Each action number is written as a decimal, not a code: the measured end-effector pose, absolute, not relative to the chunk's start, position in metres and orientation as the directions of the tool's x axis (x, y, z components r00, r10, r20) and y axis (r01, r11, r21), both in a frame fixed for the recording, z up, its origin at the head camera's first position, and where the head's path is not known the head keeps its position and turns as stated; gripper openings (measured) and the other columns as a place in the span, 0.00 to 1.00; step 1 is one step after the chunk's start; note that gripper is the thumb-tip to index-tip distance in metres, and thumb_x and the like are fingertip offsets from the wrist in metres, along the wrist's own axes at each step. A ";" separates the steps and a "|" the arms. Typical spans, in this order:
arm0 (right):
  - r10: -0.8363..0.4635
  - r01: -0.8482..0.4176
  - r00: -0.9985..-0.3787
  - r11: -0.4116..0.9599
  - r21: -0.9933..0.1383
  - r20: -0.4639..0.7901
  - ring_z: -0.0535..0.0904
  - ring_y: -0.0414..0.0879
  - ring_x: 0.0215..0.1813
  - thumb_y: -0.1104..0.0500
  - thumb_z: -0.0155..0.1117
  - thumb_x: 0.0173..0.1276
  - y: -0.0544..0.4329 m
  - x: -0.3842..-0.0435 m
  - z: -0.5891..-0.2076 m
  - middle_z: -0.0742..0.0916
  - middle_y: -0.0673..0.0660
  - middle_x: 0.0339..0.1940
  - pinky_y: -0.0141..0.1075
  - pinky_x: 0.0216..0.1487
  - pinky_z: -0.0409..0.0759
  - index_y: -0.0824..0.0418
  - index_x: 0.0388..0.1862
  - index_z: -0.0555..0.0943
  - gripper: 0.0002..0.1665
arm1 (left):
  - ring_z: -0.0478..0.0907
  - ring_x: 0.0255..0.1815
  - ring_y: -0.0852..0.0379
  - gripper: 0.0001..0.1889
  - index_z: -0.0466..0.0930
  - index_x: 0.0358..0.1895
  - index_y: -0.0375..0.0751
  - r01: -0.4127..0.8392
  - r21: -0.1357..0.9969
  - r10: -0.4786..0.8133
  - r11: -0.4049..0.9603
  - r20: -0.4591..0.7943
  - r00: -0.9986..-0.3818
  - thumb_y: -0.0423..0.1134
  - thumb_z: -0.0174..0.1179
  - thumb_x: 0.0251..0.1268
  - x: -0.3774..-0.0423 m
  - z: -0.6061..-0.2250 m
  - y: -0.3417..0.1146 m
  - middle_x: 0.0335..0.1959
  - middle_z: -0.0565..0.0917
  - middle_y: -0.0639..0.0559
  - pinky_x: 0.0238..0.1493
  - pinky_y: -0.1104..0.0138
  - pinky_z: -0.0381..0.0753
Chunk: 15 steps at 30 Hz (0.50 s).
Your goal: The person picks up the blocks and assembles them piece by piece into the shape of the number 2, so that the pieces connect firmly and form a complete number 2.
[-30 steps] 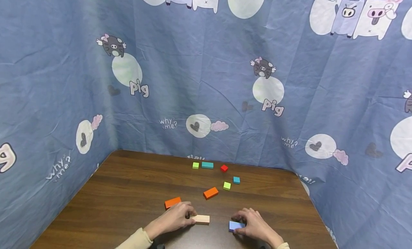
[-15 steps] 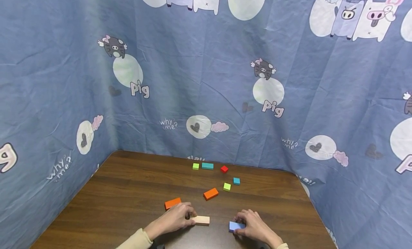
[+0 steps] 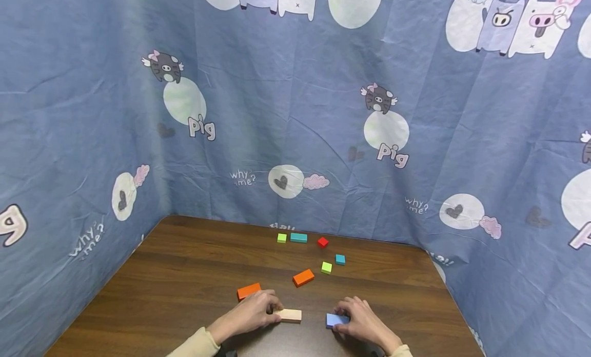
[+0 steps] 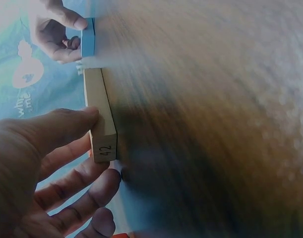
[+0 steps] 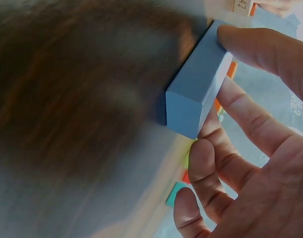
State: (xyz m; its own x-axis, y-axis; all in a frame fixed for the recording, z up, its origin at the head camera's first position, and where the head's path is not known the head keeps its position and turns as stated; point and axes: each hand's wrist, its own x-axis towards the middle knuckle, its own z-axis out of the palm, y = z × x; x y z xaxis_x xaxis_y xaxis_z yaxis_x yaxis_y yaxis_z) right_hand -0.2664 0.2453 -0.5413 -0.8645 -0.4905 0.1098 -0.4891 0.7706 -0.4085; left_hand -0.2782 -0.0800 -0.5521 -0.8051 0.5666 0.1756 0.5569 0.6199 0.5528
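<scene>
My left hand point(image 3: 251, 312) pinches a pale wooden block point(image 3: 291, 316) by its left end, thumb on the near side and fingers behind. In the left wrist view the number 42 shows on the end of that wooden block point(image 4: 105, 148). To the right, my right hand point(image 3: 362, 321) holds a blue block point(image 3: 336, 320) between thumb and fingers. The blue block point(image 5: 196, 74) fills the middle of the right wrist view, its long side towards the thumb. A gap of bare table separates the two blocks. Part of each block is covered by the fingers.
An orange block point(image 3: 248, 291) lies just behind my left hand, another orange block point(image 3: 303, 278) farther back. Beyond them are green point(image 3: 327, 268), teal point(image 3: 340, 259) and red point(image 3: 322, 242) cubes, a long teal block point(image 3: 298, 237) and another green cube point(image 3: 281, 238). A patterned blue curtain point(image 3: 323, 116) encloses the table.
My right hand has shifted the blue block slightly left and away from me, a little closer to the wooden block. The left hand has kept its place and its grip.
</scene>
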 end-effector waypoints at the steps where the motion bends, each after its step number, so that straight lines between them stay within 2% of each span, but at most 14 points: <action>1: -0.492 -0.493 -0.863 0.772 -0.402 0.114 0.71 0.37 0.39 0.45 0.75 0.51 0.244 -0.267 -0.541 0.82 0.43 0.34 0.33 0.38 0.60 0.50 0.38 0.83 0.18 | 0.71 0.30 0.70 0.08 0.86 0.38 0.50 0.556 0.553 0.566 0.620 0.175 -0.805 0.44 0.70 0.54 -0.278 -0.552 -0.080 0.32 0.78 0.63 0.30 0.75 0.69; 8: -0.515 -0.542 -0.839 0.763 -0.353 0.176 0.71 0.38 0.39 0.46 0.76 0.48 0.235 -0.271 -0.542 0.81 0.42 0.32 0.33 0.38 0.61 0.50 0.37 0.83 0.18 | 0.72 0.30 0.69 0.08 0.86 0.38 0.51 0.557 0.550 0.563 0.622 0.179 -0.807 0.44 0.70 0.54 -0.278 -0.553 -0.081 0.32 0.79 0.63 0.30 0.75 0.70; 15: -0.518 -0.538 -0.841 0.768 -0.349 0.156 0.71 0.37 0.40 0.45 0.75 0.49 0.228 -0.274 -0.543 0.81 0.41 0.32 0.34 0.40 0.62 0.49 0.38 0.83 0.19 | 0.71 0.30 0.71 0.08 0.86 0.38 0.51 0.546 0.553 0.558 0.630 0.167 -0.813 0.44 0.70 0.55 -0.278 -0.554 -0.080 0.32 0.79 0.63 0.30 0.75 0.69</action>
State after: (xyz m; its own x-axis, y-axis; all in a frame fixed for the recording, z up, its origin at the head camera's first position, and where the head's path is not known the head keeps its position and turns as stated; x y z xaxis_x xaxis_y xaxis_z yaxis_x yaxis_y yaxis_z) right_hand -0.2740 0.2279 -0.5434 -0.8409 -0.5182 0.1558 -0.5377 0.7676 -0.3489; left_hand -0.2783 -0.0803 -0.5537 -0.8129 0.5578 0.1675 0.5460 0.6296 0.5527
